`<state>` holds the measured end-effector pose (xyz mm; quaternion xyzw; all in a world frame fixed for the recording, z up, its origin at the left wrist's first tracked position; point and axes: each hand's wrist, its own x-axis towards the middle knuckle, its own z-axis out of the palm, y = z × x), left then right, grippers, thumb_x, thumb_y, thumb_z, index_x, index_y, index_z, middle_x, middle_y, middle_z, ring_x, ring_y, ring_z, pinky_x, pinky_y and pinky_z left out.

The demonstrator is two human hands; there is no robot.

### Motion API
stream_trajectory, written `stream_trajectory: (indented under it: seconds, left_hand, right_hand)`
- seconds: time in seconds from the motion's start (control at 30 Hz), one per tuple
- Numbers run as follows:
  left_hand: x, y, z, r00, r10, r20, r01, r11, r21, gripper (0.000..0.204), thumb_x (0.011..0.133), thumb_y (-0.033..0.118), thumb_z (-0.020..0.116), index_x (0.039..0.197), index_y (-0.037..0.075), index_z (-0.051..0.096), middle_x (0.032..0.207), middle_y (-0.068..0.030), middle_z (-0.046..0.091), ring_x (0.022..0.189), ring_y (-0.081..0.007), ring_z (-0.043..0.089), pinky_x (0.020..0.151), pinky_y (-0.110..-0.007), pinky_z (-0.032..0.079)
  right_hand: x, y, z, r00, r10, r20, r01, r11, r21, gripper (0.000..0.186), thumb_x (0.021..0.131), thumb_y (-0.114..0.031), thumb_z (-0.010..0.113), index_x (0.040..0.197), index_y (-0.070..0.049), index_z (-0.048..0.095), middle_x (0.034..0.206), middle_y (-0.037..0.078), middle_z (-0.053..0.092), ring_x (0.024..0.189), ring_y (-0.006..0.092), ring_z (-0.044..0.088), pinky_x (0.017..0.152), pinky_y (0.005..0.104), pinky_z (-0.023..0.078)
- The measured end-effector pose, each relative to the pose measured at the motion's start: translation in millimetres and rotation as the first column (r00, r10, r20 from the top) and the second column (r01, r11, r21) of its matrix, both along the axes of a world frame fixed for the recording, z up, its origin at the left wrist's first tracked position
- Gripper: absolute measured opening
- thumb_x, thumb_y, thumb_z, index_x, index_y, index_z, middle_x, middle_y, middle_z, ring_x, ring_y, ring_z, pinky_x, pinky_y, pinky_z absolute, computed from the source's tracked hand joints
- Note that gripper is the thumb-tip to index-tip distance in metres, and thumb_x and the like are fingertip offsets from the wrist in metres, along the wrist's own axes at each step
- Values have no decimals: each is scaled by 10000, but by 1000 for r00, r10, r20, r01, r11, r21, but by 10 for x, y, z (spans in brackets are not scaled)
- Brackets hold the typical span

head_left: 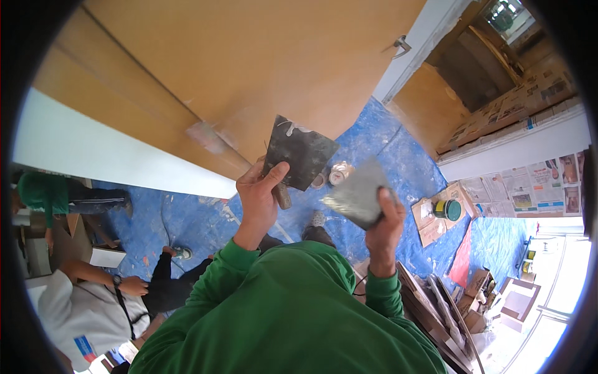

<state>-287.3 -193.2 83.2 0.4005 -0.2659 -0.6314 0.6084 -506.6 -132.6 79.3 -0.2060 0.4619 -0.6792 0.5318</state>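
Two at once, holding scraper-type things up over the crinkled blue plastic floor sheet [142, 218]. Gripping a dark grey, squarish metal plate [299, 149] in the left hand [256, 190], above the middle of the sheet, pressing the thumb onto its face and tucking the fingers behind. Showing a white smear along its top edge, plus a stubby brown handle [283, 197] poking out below. Clutching a paler grey, squarish metal plate [360, 194] in the right hand [385, 227], farther right above the same sheet, wrapping around its right side. Blurring too much there, so not managing to make out any handle or the exact finger placement.

Guessing at light, stiff stuff in both cases, maybe flexing a touch at the thin edges, hardly breaking. Probably getting slippery wherever smeared. Better going for the handle or the back and steering clear of corners.

Pose-wise, raising both forearms from the near side of the sheet, out of green cloth sleeves [235, 265], angling the left inward, pointing the right straighter ahead, leaving a gap between plates.
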Motion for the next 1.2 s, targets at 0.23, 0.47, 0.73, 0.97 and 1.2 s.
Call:
stream_trajectory:
  seconds: [0.23, 0.47, 0.73, 0.97, 1.2]
  left_hand:
    - [-457, -145, 104, 983, -13, 181, 52, 976, -210, 227, 847, -7, 711, 1052, -100, 676, 1064, -62, 645, 865, -73, 586, 715, -201, 466]
    - [-268, -195, 231, 853, -105, 511, 348, 844, -409, 250, 824, -63, 703, 1066, -108, 660, 1109, -67, 610, 878, -89, 563, 708, -215, 466]
    - [221, -462, 304, 655, -141, 742, 637, 631, -443, 231, 780, -9, 724, 1000, -72, 693, 1063, -91, 634, 886, -155, 629, 724, -251, 515]
    - [535, -547, 205, 730, -604, -321, 662, 741, 110, 294, 874, 83, 634, 1159, 15, 621, 1088, -106, 687, 969, -238, 681, 854, -378, 568]
    - [294, -396, 406, 669, -581, -464, 688, 721, 89, 284, 957, 236, 615, 1185, 67, 598, 1070, -83, 698, 927, -204, 691, 797, -353, 569]
  right_hand:
    - [121, -340, 114, 965, -52, -256, 59, 998, 18, 196, 920, -171, 659, 954, 20, 691, 829, 27, 671, 717, 83, 580, 638, 238, 446]
    - [122, -474, 121, 912, -147, -383, 124, 989, -85, 249, 912, -213, 679, 829, 21, 657, 717, -54, 574, 633, 41, 460, 551, 223, 358]
    - [286, -329, 447, 817, -73, -572, -13, 989, -146, 247, 921, -214, 658, 997, 19, 690, 796, 2, 656, 729, 72, 558, 651, 243, 460]
    - [665, 145, 711, 592, -416, -690, 224, 908, -355, 270, 950, -175, 619, 1158, -15, 679, 988, 98, 698, 853, 138, 619, 766, 275, 494]
    - [1260, 168, 457, 574, -550, -606, 320, 833, -452, 291, 968, -114, 587, 1244, -35, 637, 1182, 125, 618, 1050, 192, 571, 894, 303, 453]
